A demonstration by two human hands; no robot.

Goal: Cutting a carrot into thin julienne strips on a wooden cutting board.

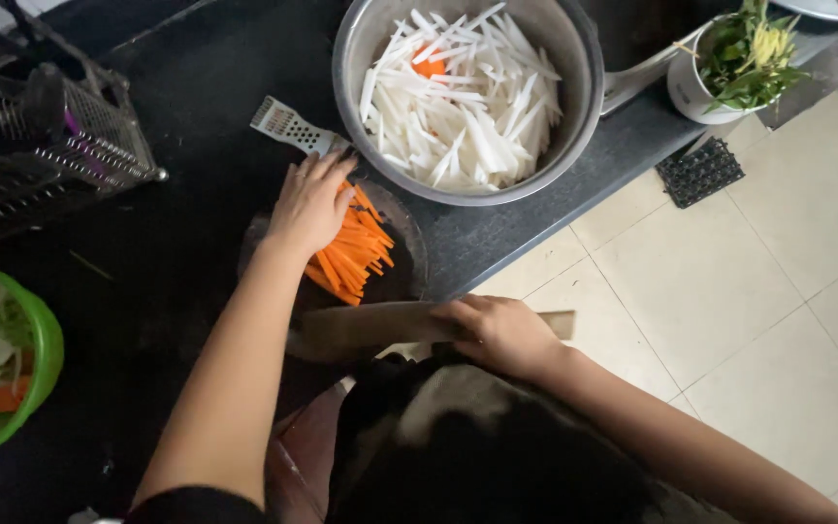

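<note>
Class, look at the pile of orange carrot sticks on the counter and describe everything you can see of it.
The pile of orange carrot sticks consists of thin, bright orange strips, cut to similar lengths and lying roughly parallel in a loose, slightly fanned heap. It rests on a round dark cutting board on the black counter, just below the large metal bowl of white vegetable strips. The left hand lies flat on the pile's upper left side, covering part of it. The right hand grips a blurred knife just below the pile.

On the dark table [177, 107], the left hand [310, 204] presses flat on a pile of orange carrot sticks [353, 254] beside a steel bowl [574, 58] of white radish strips [463, 97], while the right hand [501, 335] grips a broad knife [361, 330].
</note>
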